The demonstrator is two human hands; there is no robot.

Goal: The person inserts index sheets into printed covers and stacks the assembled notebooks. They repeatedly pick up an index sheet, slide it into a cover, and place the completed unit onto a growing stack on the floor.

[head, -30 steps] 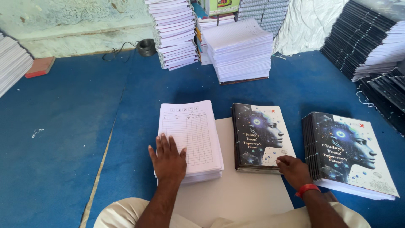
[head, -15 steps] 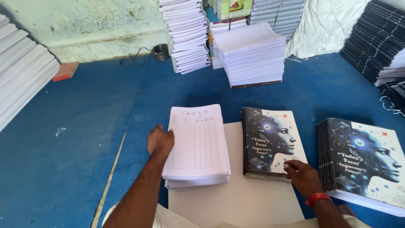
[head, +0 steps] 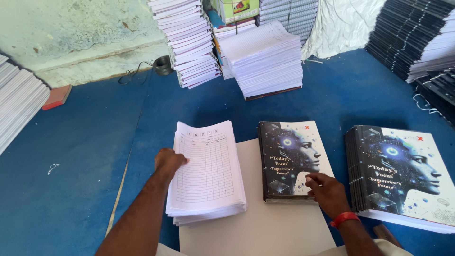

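Note:
A stack of white ruled index sheets [head: 206, 173] lies on a pale board [head: 265, 227]. My left hand [head: 169, 161] grips the stack's left edge, fingers curled under the top sheets. To its right sits a small pile of dark-covered notebooks [head: 291, 159] showing a face in profile. My right hand [head: 327, 192], with a red band at the wrist, presses its fingers on the lower right corner of that pile's top cover. A taller pile of the same dark covers [head: 403, 175] lies further right on the blue floor.
Tall stacks of white paper [head: 263, 59] and bound pads [head: 187, 40] stand at the back. Dark stacks [head: 410, 38] rise at the far right, more white stacks [head: 16, 106] at the left. A dark roll with a cable [head: 162, 65] and a red block [head: 56, 96] lie by the wall.
My left hand slid from flat on the index stack to its left edge. The right hand stayed on the notebook's corner. The view shifted left and down a little.

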